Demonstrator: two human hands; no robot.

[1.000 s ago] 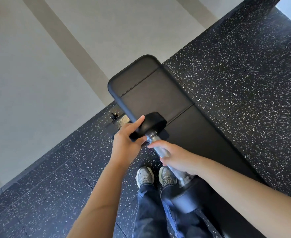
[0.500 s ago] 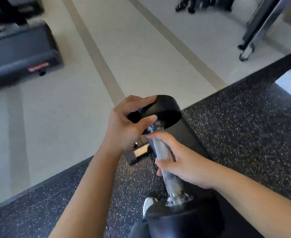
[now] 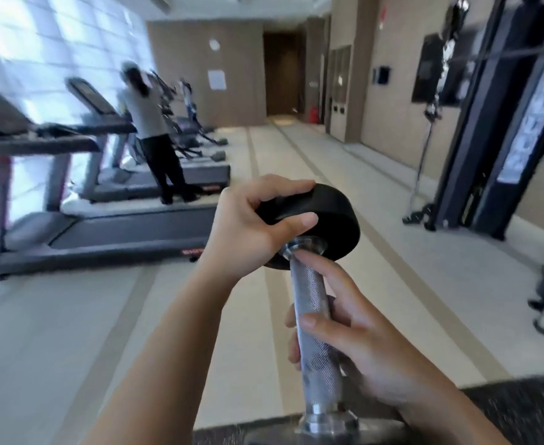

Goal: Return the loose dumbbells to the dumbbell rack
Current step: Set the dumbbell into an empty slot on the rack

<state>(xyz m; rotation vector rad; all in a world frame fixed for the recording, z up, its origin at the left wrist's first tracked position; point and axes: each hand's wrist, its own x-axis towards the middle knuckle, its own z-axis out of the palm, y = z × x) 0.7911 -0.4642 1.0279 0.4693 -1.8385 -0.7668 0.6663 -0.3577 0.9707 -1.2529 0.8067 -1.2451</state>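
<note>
Currently black-headed dumbbell with knurled steel handle (image 3: 315, 316) held aloft, rack unseen: left hand (image 3: 248, 226) grips upper head, right hand (image 3: 354, 335) wraps handle. Risk: heavy head slipping from fingertip hold.

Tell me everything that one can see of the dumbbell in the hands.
The dumbbell is held nearly upright in the air. Its handle is a silver, knurled metal bar with a flared collar at each end. The upper head is a black, round disc, rubber by its look. Below the lower collar the picture's bottom edge hides the rest. The left hand grips the upper head's rim; the right hand is curled round the handle. Nothing else touches it.
</note>
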